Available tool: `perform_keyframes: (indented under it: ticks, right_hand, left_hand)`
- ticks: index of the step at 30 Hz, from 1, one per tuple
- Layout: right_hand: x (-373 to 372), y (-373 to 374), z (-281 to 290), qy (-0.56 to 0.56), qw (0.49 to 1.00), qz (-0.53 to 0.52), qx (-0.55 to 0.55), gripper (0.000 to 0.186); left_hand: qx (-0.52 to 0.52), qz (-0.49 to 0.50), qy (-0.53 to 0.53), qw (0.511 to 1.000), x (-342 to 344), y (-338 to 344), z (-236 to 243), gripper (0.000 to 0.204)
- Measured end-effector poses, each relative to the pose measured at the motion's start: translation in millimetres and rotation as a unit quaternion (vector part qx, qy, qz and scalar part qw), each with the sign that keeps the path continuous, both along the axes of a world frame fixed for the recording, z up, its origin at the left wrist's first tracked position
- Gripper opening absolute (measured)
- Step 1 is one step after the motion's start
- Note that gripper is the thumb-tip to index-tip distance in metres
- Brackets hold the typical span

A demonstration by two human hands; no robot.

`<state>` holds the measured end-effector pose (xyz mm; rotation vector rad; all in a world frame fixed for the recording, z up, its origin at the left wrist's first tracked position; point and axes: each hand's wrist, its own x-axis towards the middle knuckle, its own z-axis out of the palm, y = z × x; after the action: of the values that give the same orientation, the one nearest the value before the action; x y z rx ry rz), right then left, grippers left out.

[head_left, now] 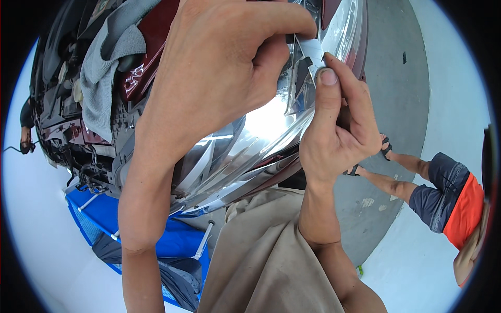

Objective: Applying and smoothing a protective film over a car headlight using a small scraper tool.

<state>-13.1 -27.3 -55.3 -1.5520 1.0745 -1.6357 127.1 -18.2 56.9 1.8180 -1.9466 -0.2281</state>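
A car's clear headlight (271,117) with a shiny chrome interior lies under both my hands. Over its upper part, my left hand (219,68) is bent with fingers curled; the index fingertip reaches a narrow pale strip (312,48). Whatever sits between those fingers is hidden behind the hand. My right hand (344,115) is closed in a pinch at the strip's lower end, thumb and index finger close together. A small dark speck shows by the index fingertip. Beside the strip, dark angular shapes appear on or within the headlight.
A grey towel (102,86) drapes over the open engine bay at left, beside a dark red body panel (151,47). A blue folding cot (180,235) stands below. Another person in dark shorts (438,190) is at right on the grey floor (399,99); someone's hand (26,141) shows far left.
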Motion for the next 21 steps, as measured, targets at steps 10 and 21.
perform_keyframes:
  ticks: [10,21]
  right_hand:
    - [4.4,9.2,-2.7,0.007,1.000,-0.018,-0.006,0.019]
    - [16.5,38.9,12.1,-0.002,0.994,-0.070,0.086,0.018]
  left_hand:
    - [0.049,0.002,0.005,0.999,3.4,-0.5,6.0,0.022]
    - [-0.173,-0.090,-0.036,0.980,13.8,-2.3,-36.6,0.038]
